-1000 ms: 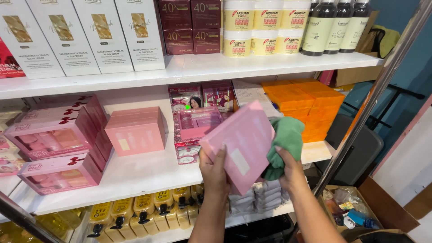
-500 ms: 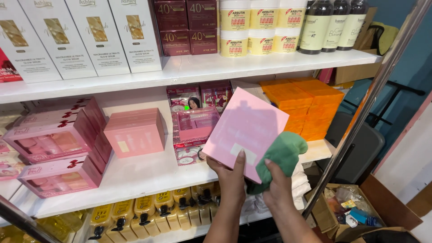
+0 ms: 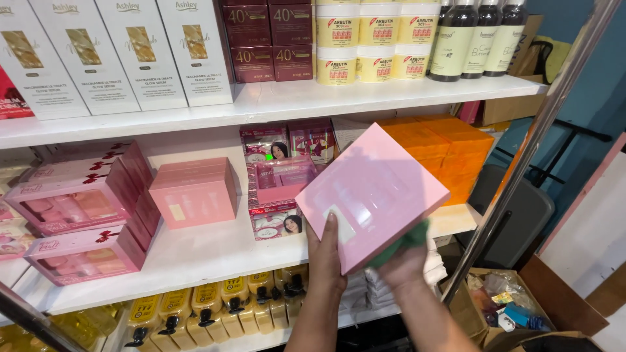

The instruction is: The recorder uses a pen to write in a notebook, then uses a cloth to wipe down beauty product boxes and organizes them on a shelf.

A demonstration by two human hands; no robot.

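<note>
A flat pink gift box is held tilted in front of the middle shelf. My left hand grips its lower left edge, thumb lying on the lid. My right hand is under the box's lower right side, pressing a green cloth against it; most of the cloth and that hand's fingers are hidden behind the box. A matching pink box stands on the white shelf to the left.
Pink windowed sets are stacked at left, orange boxes at right, small pink packs behind. White cartons, maroon boxes, jars and dark bottles fill the upper shelf. Yellow pump bottles stand below. A metal post slants at right.
The pink box has swung from nearly edge-on to lid facing me and risen slightly. The green cloth went from beside the box to mostly under it.
</note>
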